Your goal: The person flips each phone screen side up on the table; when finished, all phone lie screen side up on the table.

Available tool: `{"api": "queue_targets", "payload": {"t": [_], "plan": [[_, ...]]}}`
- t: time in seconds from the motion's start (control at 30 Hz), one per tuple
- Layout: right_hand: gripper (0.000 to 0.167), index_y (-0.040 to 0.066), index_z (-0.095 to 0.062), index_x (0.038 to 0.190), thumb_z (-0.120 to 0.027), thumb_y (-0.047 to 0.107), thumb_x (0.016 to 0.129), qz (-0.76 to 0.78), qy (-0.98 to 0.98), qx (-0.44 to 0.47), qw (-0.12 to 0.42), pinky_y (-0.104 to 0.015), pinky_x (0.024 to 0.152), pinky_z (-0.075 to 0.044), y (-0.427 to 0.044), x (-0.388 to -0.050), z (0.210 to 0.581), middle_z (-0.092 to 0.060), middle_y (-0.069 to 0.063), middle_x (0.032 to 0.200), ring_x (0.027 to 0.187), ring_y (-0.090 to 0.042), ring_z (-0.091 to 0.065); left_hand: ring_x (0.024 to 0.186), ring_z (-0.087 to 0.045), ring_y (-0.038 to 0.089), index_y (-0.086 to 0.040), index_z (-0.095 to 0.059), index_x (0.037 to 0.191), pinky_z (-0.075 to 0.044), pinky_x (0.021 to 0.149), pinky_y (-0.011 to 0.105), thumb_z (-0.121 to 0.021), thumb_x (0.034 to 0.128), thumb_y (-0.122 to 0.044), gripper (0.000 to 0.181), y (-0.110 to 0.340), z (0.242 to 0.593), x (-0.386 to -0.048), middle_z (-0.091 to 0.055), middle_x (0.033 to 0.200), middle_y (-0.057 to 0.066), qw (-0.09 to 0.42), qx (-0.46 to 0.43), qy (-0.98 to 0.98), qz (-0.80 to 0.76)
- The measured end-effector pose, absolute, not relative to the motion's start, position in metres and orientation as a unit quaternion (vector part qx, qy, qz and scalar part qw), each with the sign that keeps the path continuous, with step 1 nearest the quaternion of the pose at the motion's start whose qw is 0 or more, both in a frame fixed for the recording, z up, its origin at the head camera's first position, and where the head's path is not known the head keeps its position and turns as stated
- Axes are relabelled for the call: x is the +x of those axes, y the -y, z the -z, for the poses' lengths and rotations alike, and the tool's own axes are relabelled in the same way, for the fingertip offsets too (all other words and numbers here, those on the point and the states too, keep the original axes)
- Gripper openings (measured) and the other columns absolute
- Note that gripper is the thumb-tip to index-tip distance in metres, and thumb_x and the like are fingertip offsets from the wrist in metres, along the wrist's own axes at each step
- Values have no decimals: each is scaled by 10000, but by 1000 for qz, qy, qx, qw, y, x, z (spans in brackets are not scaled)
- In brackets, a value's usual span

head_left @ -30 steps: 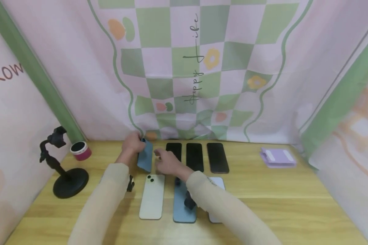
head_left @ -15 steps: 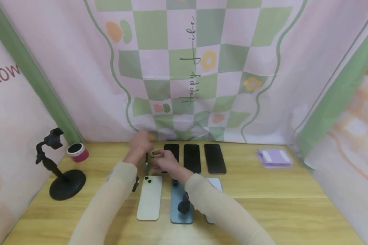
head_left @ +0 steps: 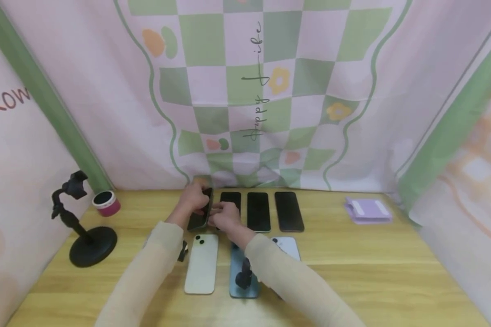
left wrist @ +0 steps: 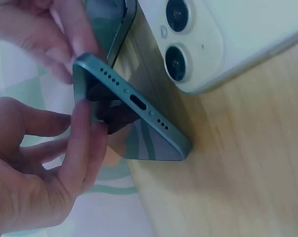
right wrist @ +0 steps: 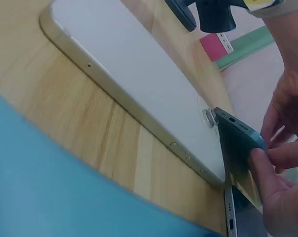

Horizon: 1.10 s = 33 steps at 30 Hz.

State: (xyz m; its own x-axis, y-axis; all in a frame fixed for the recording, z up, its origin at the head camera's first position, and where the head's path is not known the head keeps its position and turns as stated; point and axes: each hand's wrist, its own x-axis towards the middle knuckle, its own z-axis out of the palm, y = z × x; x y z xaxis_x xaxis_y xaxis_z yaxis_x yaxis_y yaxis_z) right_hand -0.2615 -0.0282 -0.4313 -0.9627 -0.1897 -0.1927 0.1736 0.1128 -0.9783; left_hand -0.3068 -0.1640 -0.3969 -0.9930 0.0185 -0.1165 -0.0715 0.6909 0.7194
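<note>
A teal-blue smartphone (head_left: 197,221) stands tilted at the left end of the back row, its dark screen partly facing up. My left hand (head_left: 194,198) holds its far part, with fingers against the screen. At the raised right edge, my right hand (head_left: 226,218) pinches a corner. The left wrist view shows the charging-port end of this smartphone (left wrist: 139,106), with one lower corner by the wood. Beside it are dark smartphones, one (head_left: 258,211) in the middle and another (head_left: 289,211) to the right; a third (head_left: 231,197) is partly behind my right hand.
In front lie a cream smartphone (head_left: 202,265), a blue smartphone (head_left: 244,288) and a pale one (head_left: 289,246) partly under my right sleeve. A black stand (head_left: 92,245) and pink jar (head_left: 108,206) are at left. A lilac object (head_left: 369,210) sits far right, near the curtain (head_left: 352,172).
The teal-blue smartphone has turned over: its blue back showed first, then only its thin edge, now its screen. My left hand has moved right and nearer my right hand.
</note>
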Motion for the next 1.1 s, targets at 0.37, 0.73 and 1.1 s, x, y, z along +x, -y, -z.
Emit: {"api": "queue_targets", "payload": {"t": [0.37, 0.73, 1.1], "plan": [[532, -64, -539, 1420, -625, -63, 895, 683, -710, 24, 170, -364, 899, -649, 34, -262, 429, -689, -276, 1274, 975, -306, -783, 1249, -630, 459, 53, -540, 1442, -557, 1057, 533, -659, 839, -56, 624, 201, 407, -302, -575, 1453, 316, 64, 63, -961, -263], [592, -17, -563, 1432, -687, 18, 855, 592, -788, -12, 168, -457, 1034, -574, 46, -253, 421, -593, -242, 1466, 1193, -354, -670, 1530, -267, 569, -188, -393, 1607, -152, 1176, 852, -682, 969, -381, 726, 226, 420, -295, -277, 1707, 220, 160, 71, -963, -204], [784, -34, -359, 1556, -729, 159, 892, 538, -814, -32, 215, -565, 1226, -401, 59, -256, 418, -463, -239, 1590, 1476, -407, -453, 1569, -195, 531, -185, -382, 1612, -107, 1151, 886, -658, 997, -300, 684, 226, 425, -287, -223, 1738, 162, 144, 57, -965, -211]]}}
